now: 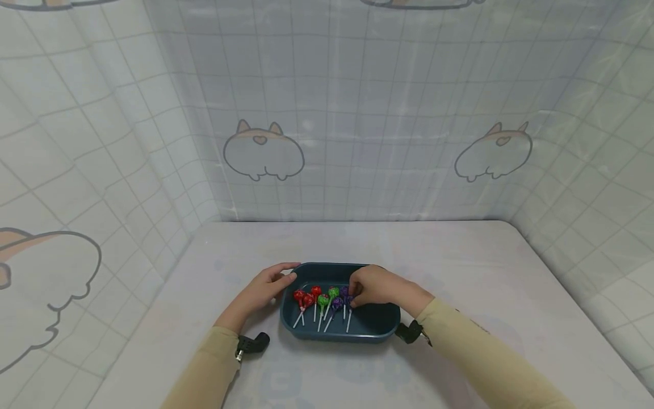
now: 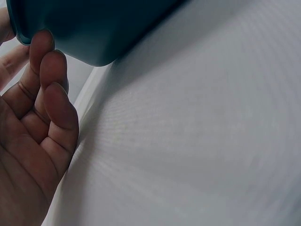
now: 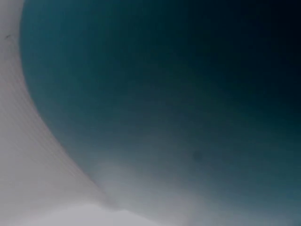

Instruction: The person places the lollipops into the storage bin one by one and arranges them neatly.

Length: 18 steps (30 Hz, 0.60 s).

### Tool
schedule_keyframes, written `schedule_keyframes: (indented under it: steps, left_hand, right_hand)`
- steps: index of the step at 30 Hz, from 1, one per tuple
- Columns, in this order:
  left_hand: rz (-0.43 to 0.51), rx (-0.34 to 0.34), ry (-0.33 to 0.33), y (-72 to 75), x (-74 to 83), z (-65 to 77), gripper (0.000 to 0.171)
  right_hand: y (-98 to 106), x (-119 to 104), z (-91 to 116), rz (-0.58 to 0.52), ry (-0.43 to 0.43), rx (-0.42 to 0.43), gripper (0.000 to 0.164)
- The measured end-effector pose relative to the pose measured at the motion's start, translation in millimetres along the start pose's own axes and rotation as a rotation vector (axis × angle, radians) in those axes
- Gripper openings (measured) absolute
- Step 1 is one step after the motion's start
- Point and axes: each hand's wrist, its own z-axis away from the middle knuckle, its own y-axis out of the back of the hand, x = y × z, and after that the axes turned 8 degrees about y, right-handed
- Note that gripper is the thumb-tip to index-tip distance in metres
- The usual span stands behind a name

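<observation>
A dark teal tray (image 1: 375,329) with rounded corners holds several lollipops with white sticks. Red lollipops (image 1: 307,300) lie at the left, green lollipops (image 1: 323,301) in the middle, purple lollipops (image 1: 337,303) to their right. At the tray's left end my left hand (image 1: 265,287) grips the rim, thumb on top and fingers against the outer wall (image 2: 89,33). My right hand (image 1: 375,286) reaches inside over the far rim area, its thumb and forefinger pinching a purple lollipop (image 1: 350,300) whose stick points toward me. Only the blurred tray wall (image 3: 117,94) fills the right wrist view.
The tray stands on a white table (image 1: 327,369). Behind and at both sides rise white grid-patterned curtains (image 1: 347,102) with cartoon animal prints. Black wrist cameras (image 1: 254,343) sit under both forearms, close to the tray's near corners.
</observation>
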Motion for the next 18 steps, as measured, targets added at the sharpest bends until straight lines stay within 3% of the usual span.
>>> schedule_keyframes:
  steps: [18]
  left_hand:
    - [-0.002,0.006,-0.001,-0.5,-0.5,-0.9,0.041]
  right_hand:
    - [2.5,3.3,5.1,-0.058,-0.024,0.022,0.022]
